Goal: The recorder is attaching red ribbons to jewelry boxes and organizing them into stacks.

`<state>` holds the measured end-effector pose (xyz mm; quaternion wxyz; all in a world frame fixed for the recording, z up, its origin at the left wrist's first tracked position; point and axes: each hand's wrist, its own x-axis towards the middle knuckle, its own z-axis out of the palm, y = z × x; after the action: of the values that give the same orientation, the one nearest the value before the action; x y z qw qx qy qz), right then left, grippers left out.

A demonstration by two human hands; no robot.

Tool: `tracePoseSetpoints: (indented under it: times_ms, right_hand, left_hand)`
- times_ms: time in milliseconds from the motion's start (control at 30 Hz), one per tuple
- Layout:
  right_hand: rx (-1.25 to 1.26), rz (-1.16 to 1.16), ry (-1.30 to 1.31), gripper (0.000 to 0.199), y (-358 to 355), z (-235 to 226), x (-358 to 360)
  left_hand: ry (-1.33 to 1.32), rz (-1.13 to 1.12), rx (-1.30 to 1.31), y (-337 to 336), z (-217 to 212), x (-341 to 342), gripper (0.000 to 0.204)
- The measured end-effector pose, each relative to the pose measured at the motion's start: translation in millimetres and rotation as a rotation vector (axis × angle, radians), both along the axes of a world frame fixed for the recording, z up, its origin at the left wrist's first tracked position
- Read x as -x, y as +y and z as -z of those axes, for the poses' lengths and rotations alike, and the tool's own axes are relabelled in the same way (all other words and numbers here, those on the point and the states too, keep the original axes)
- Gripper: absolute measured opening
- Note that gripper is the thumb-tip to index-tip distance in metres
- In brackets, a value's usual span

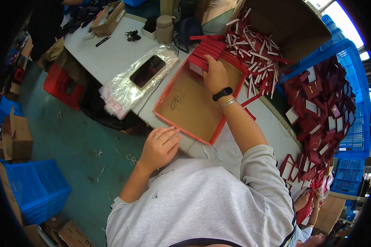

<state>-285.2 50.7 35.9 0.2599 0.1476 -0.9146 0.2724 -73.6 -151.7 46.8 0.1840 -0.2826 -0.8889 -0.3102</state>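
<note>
A shallow cardboard tray with a red rim lies on the white table. At its far end stands a row of small red boxes. My right hand, with a black watch and a bracelet on the wrist, presses on the nearest red box in that row. My left hand rests flat at the table's near edge by the tray's corner, fingers loosely spread, holding nothing.
A phone on a stack of clear bags lies left of the tray. Loose red and white pieces are heaped beyond it. A blue crate of red boxes stands right. Another person's hand shows lower right. Blue crates sit on the floor.
</note>
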Motion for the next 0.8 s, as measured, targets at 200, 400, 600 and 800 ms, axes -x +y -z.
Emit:
tracePoseSetpoints:
  times_ms: [200, 400, 600, 800]
  right_hand:
    - [-0.144, 0.110, 0.059, 0.035, -7.9, 30.9, 19.2]
    - [-0.024, 0.271, 0.094, 0.039, -16.8, 53.3, 16.1]
    - [0.005, 0.353, 0.113, 0.073, -22.5, 55.5, 17.7]
    - [0.005, 0.205, 0.012, 0.080, 8.2, 27.0, -2.4]
  left_hand:
    - [-0.124, 0.003, -0.039, -12.9, 9.4, -15.3, 0.024]
    - [-0.130, 0.027, -0.032, -14.6, 6.5, -11.1, 0.023]
    - [-0.144, 0.077, -0.052, -10.0, 6.2, -6.1, 0.022]
    - [-0.158, 0.124, -0.068, 1.1, 16.6, 3.8, 0.020]
